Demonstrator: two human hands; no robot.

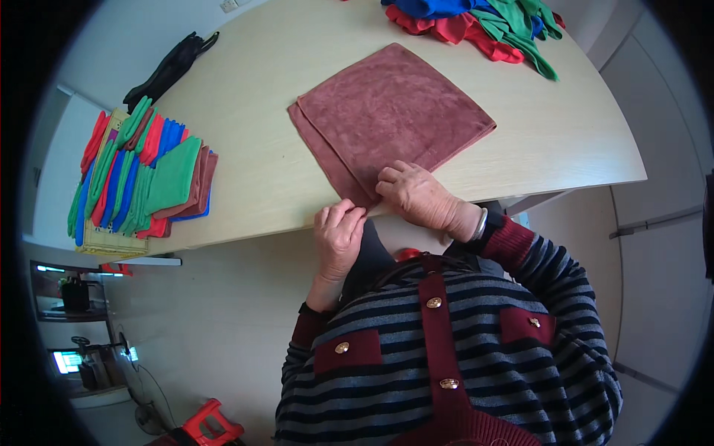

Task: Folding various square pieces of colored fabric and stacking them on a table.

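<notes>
A person's left hand (340, 236) pinches the near corner of a folded brown cloth (401, 111) at a pale table's (253, 171) edge, while the right hand (416, 195) curls upon it, its grip unclear.

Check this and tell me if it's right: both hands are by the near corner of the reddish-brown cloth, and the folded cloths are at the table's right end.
One thing is wrong: the head view shows the folded cloths at the table's left end. Left hand and right hand are by the near corner of the reddish-brown cloth.
</notes>
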